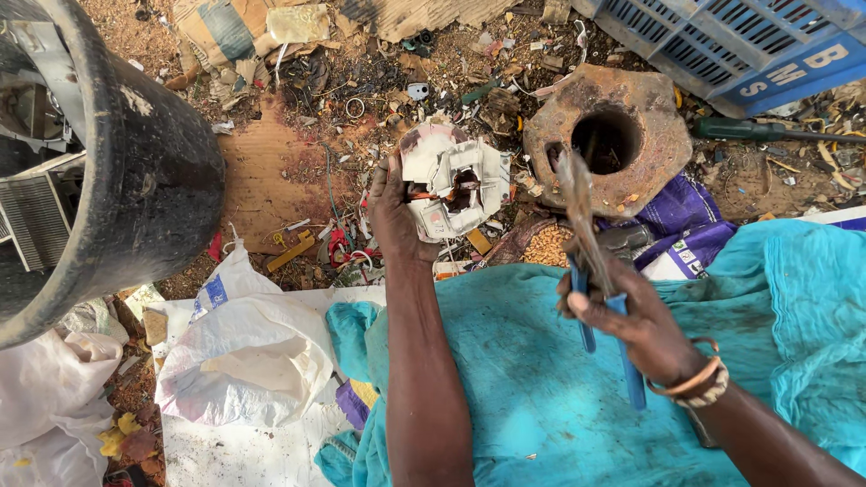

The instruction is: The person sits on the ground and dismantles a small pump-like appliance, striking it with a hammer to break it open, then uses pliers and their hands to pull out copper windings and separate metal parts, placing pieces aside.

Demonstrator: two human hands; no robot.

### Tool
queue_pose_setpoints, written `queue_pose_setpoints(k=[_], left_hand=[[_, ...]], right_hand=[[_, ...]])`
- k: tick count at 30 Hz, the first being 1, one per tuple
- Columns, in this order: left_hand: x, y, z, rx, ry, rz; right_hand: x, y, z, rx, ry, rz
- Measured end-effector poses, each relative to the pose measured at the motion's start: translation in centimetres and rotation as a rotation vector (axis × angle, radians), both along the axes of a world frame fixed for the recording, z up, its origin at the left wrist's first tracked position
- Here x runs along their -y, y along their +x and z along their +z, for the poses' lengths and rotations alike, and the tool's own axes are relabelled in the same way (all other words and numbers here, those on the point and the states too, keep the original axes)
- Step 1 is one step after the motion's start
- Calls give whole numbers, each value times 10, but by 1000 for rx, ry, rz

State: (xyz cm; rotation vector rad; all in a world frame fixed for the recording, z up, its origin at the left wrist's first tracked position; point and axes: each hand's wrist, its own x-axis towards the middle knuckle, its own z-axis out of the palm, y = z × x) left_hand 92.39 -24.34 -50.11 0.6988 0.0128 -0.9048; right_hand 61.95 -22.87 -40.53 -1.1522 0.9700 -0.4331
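The left hand [397, 212] is closed around a white casing [456, 180], at 12 o'clock from the lap. The right hand [631, 320] is clenched on blue-handled pliers [586, 243]. The casing looks light, stiff and jagged (grip its outer rim).

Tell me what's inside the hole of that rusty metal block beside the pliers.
The rusty block has a round hole, mostly dark shadow, with a few thin rods or wires faintly showing. Its bottom is hidden, and the pliers cover the block's lower left edge.
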Motion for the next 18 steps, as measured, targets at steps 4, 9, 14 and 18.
queue_pose_setpoints(k=[4, 9, 14, 18], left_hand=[[1, -7, 10, -7, -13, 28], [-2, -16, 17, 51, -6, -41], [-1, -17, 10, 42, 1, -62], [1, -16, 5, 16, -38, -64]], right_hand=[[-25, -9, 5, 30, 227, 101], [-23, 9, 0, 131, 304, 84], [-13, 15, -14, 171, 298, 24], [-18, 19, -27, 100, 240, -18]])
